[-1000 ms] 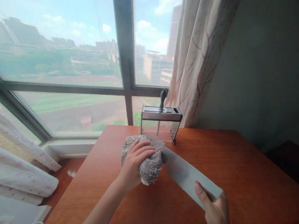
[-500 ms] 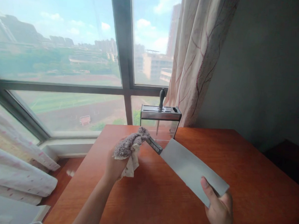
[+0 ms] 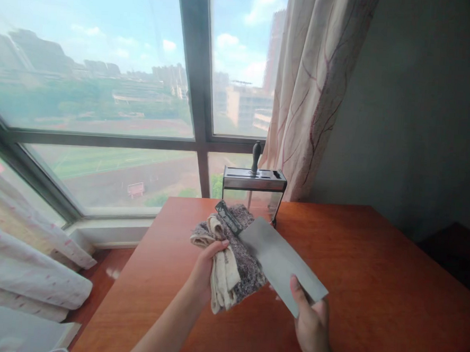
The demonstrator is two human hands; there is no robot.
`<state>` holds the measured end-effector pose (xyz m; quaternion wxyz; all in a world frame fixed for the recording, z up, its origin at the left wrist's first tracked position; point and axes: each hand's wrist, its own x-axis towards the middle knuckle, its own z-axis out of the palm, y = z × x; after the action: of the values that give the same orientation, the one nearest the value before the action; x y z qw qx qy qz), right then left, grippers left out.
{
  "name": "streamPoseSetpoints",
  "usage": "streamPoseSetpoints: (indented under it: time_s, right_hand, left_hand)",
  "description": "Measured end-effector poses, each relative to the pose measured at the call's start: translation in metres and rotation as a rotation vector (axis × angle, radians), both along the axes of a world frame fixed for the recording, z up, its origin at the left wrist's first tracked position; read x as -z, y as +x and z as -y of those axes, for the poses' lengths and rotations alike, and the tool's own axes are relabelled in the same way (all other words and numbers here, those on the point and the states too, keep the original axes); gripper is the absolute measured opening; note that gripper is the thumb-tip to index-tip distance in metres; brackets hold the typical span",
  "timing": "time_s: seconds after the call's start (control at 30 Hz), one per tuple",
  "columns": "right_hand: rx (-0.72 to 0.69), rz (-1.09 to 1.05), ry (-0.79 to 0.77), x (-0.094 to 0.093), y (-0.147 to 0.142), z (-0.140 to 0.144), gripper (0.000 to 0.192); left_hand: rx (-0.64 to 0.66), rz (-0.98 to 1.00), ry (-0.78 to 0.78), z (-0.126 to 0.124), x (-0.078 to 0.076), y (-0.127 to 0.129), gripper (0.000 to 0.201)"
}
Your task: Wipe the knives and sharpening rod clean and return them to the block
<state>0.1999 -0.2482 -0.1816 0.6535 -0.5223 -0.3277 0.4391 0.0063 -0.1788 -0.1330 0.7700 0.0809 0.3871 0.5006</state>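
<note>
A cleaver with a wide grey blade is held slantwise over the table, its dark handle pointing up and left. My right hand is closed on the far end of the blade, thumb lying on the flat face. My left hand grips a folded grey-and-cream cloth. The cloth lies beneath the handle and the near part of the blade and appears to touch them. The left fingers under the cloth are hidden.
Beyond the hands, a knife block with clear sides and another black-handled knife in it stands at the back of the brown wooden table. Windows lie behind it, with a patterned curtain to the right.
My left hand has turned and opened out the cloth, bringing it from around the handle's end to beneath handle and blade. The cleaver and right hand have shifted left.
</note>
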Motion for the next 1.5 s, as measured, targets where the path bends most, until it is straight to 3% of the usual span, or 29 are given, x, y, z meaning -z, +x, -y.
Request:
streamPoseSetpoints:
  time_s: [0.07, 0.17, 0.3, 0.43, 0.57, 0.67, 0.77, 0.87, 1.0, 1.13, 1.27, 1.37, 1.5]
  right_hand:
    - [-0.03, 0.262, 0.083, -0.001, 0.001, 0.002, 0.027]
    - [-0.104, 0.67, 0.328, -0.003, 0.007, 0.004, 0.019]
    - [-0.302, 1.002, 0.63, -0.005, 0.014, 0.006, 0.05]
    - [-0.449, 1.102, 0.688, -0.002, 0.015, 0.007, 0.063]
    - [-0.4, 0.958, 0.611, -0.001, 0.007, 0.013, 0.048]
    - [-0.34, 0.642, 0.385, -0.001, -0.007, 0.021, 0.023]
    - [-0.255, 0.303, 0.117, -0.003, -0.022, 0.03, 0.031]
    - [-0.159, 0.096, -0.019, -0.009, -0.031, 0.035, 0.037]
    - [-0.118, -0.004, -0.035, -0.02, -0.031, 0.033, 0.038]
    - [-0.074, -0.061, -0.022, -0.024, -0.026, 0.024, 0.035]
    - [-0.055, -0.091, -0.039, -0.018, -0.018, 0.016, 0.036]
    - [-0.073, -0.09, -0.041, -0.015, -0.012, 0.014, 0.036]
    - [-0.159, -0.067, -0.004, -0.016, -0.009, 0.016, 0.035]
  left_hand:
    - [0.03, 0.002, -0.018, 0.002, 0.004, 0.006, 0.017]
    - [0.004, -0.026, -0.006, 0.003, 0.004, 0.009, 0.023]
    - [-0.082, -0.06, 0.034, 0.0, -0.002, 0.005, 0.027]
    - [-0.194, -0.112, 0.053, -0.009, -0.006, -0.004, 0.022]
    - [-0.356, -0.2, 0.123, -0.016, -0.002, -0.011, 0.02]
    - [-0.456, -0.388, 0.241, -0.016, 0.006, -0.01, 0.023]
    - [-0.482, -0.713, 0.421, -0.013, 0.013, -0.01, 0.026]
    - [-0.491, -0.974, 0.698, -0.01, 0.014, -0.013, 0.036]
    - [-0.413, -1.269, 1.118, -0.007, 0.016, -0.017, 0.051]
    - [-0.328, -1.33, 1.308, 0.0, 0.021, -0.013, 0.045]
    - [-0.2, -1.407, 1.493, 0.009, 0.026, -0.002, 0.052]
    - [-0.168, -1.461, 1.564, 0.009, 0.026, 0.0, 0.053]
    - [-0.29, -1.45, 1.467, 0.001, 0.019, -0.008, 0.049]
